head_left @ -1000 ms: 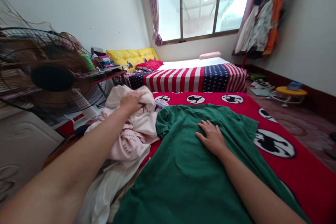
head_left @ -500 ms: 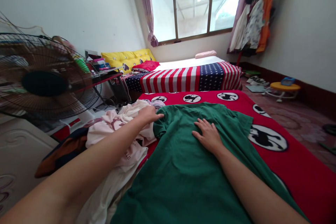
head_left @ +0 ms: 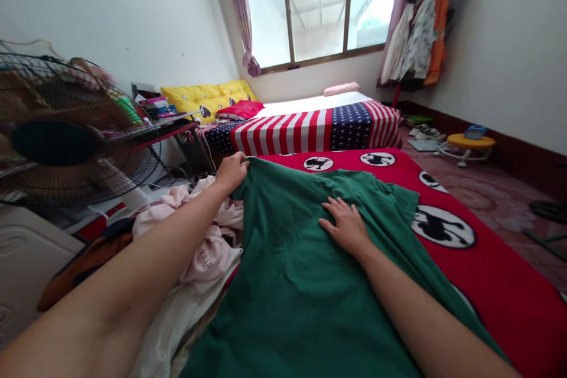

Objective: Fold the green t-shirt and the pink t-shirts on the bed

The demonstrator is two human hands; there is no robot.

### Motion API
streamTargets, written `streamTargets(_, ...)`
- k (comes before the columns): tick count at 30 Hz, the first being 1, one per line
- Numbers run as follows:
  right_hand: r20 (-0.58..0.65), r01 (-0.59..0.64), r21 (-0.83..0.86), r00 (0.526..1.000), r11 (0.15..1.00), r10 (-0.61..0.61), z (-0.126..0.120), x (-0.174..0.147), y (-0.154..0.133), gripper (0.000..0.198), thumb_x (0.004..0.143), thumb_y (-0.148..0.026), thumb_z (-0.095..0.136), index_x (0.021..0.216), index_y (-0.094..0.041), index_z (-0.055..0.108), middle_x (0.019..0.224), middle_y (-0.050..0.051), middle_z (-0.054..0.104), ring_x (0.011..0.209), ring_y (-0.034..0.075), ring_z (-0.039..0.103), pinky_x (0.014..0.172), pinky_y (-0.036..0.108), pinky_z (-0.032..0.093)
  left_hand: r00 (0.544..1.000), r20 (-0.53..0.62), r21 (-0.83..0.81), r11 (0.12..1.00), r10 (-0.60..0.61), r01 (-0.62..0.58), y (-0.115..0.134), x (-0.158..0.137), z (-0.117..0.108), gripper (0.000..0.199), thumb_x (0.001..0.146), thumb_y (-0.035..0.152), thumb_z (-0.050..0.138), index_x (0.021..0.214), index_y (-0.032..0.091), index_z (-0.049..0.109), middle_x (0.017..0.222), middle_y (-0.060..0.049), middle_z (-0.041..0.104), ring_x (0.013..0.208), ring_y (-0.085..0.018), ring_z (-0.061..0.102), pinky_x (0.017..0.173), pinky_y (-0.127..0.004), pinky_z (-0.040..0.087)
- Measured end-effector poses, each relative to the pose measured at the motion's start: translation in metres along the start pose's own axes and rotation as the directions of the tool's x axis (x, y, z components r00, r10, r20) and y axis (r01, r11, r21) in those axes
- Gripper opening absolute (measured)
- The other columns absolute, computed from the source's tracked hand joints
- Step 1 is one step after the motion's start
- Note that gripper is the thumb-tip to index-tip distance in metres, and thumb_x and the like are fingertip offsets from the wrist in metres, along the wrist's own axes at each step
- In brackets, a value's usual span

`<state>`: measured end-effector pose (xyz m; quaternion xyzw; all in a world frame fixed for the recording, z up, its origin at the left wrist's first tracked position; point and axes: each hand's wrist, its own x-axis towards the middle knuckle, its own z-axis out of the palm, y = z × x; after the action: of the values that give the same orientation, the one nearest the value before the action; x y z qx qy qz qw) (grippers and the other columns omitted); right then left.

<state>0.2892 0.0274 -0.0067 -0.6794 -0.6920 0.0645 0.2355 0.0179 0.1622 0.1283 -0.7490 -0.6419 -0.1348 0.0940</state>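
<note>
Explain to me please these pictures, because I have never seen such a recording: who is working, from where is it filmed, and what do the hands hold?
There is no machine here: the two bare hands belong to one person. The view comes from a camera worn on that person's head, looking forward and down. A green shirt lies spread over a red cover with round black-and-white prints. The left hand grips the shirt near its far left corner, raising the fabric there. The right hand rests on the shirt with fingers spread, holding nothing. Left of the shirt is a rumpled heap of pink and white clothes.
</note>
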Motion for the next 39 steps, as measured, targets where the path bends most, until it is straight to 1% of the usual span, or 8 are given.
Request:
streamTargets(6,0.004,-0.001,-0.006,1.0,1.0,0.001,0.0,0.0,0.0,0.046,0.091,-0.04,0.051,0.132,-0.021,0.056,0.151,0.007,0.044,0.144,0.027,0.03,0.116,0.055,0.019,0.996,0.035,0.133,0.987,0.085,-0.089,-0.006,-0.017,0.021,0.031,0.091,0.023,0.044,0.114,0.022,0.065,0.113,-0.011,0.067,0.102,-0.027,0.063,0.084,-0.034,0.046)
streamTargets(12,0.009,-0.011,-0.005,1.0,1.0,0.011,0.0,0.001,-0.001,0.047,0.09,-0.039,0.053,0.133,-0.021,0.055,0.152,0.007,0.043,0.144,0.027,0.03,0.117,0.054,0.019,0.994,0.008,0.223,0.969,0.109,-0.108,0.027,-0.013,0.01,0.034,0.086,0.013,0.043,0.11,0.015,0.067,0.123,-0.019,0.056,0.122,-0.034,0.046,0.098,-0.046,0.034)
streamTargets(18,0.002,0.004,-0.002,1.0,1.0,-0.004,-0.001,0.0,0.0,0.046,0.09,-0.039,0.053,0.133,-0.02,0.056,0.151,0.008,0.043,0.143,0.028,0.031,0.116,0.055,0.02,0.99,0.094,0.143,0.982,0.109,-0.122,0.065,0.008,0.019,0.041,0.086,0.03,0.051,0.124,0.019,0.062,0.125,-0.015,0.06,0.116,-0.032,0.054,0.095,-0.042,0.04)
streamTargets(25,-0.002,-0.005,0.02,1.0,1.0,0.005,-0.001,0.0,0.0,0.046,0.09,-0.04,0.053,0.132,-0.022,0.056,0.15,0.008,0.044,0.143,0.027,0.031,0.116,0.054,0.02,0.99,0.063,0.095,0.986,0.13,-0.136,0.064,0.005,0.031,0.04,0.085,0.022,0.049,0.122,0.019,0.064,0.121,-0.014,0.063,0.116,-0.033,0.054,0.096,-0.045,0.04)
streamTargets(30,-0.013,-0.007,0.025,1.0,1.0,0.007,0.001,0.0,0.0,0.046,0.09,-0.04,0.053,0.132,-0.021,0.056,0.151,0.007,0.044,0.143,0.027,0.031,0.116,0.054,0.019,0.874,0.151,0.027,0.882,0.462,-0.471,0.076,-0.031,0.027,0.029,0.085,0.024,0.051,0.107,0.026,0.07,0.12,-0.007,0.062,0.122,-0.027,0.05,0.106,-0.039,0.033)
streamTargets(32,-0.011,-0.008,0.026,1.0,1.0,0.008,0.001,0.0,0.0,0.046,0.09,-0.039,0.054,0.132,-0.02,0.056,0.151,0.007,0.044,0.143,0.027,0.031,0.117,0.054,0.019,0.783,0.276,-0.036,0.82,0.558,-0.571,0.082,-0.05,0.029,0.019,0.077,0.035,0.065,0.092,0.028,0.073,0.108,-0.004,0.067,0.11,-0.026,0.058,0.097,-0.034,0.041)
streamTargets(34,-0.01,-0.008,0.027,1.0,1.0,0.008,0.001,0.0,0.0,0.046,0.09,-0.039,0.054,0.132,-0.021,0.056,0.151,0.007,0.044,0.143,0.027,0.031,0.117,0.054,0.019,0.751,0.339,-0.068,0.811,0.567,-0.582,0.086,-0.066,0.032,0.023,0.074,0.045,0.068,0.087,0.027,0.073,0.101,-0.004,0.068,0.098,-0.025,0.063,0.086,-0.032,0.047)
streamTargets(39,-0.01,-0.007,0.032,1.0,0.999,0.007,0.0,-0.001,-0.001,0.046,0.089,-0.039,0.054,0.132,-0.02,0.057,0.15,0.007,0.044,0.143,0.027,0.031,0.117,0.054,0.019,0.92,0.245,0.02,0.947,0.307,-0.321,0.083,-0.077,0.036,0.05,0.083,0.051,0.057,0.119,0.015,0.061,0.118,-0.017,0.064,0.106,-0.035,0.062,0.084,-0.04,0.048)
